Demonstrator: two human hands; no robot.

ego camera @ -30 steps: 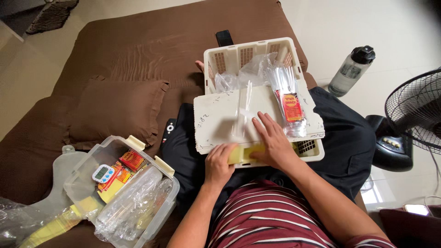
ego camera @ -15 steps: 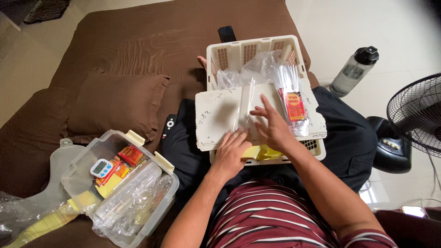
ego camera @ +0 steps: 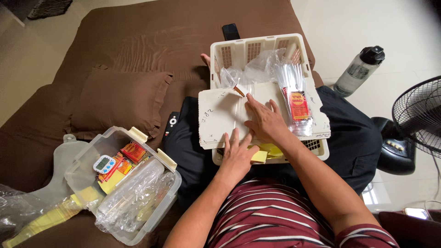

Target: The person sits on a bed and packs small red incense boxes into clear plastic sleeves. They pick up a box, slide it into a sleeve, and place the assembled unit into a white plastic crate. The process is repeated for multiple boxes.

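Now both palms press flat, fingers spread, gripping nothing: the right hand (ego camera: 265,123) smooths a clear narrow plastic sleeve (ego camera: 242,110) against the cream cardboard sheet (ego camera: 216,120), the left hand (ego camera: 237,155) bracing just below. Judging by this, flattening continues; steady pressure matters.

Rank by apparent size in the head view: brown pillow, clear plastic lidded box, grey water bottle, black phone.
1. brown pillow
2. clear plastic lidded box, though it sits nearer the camera
3. grey water bottle
4. black phone
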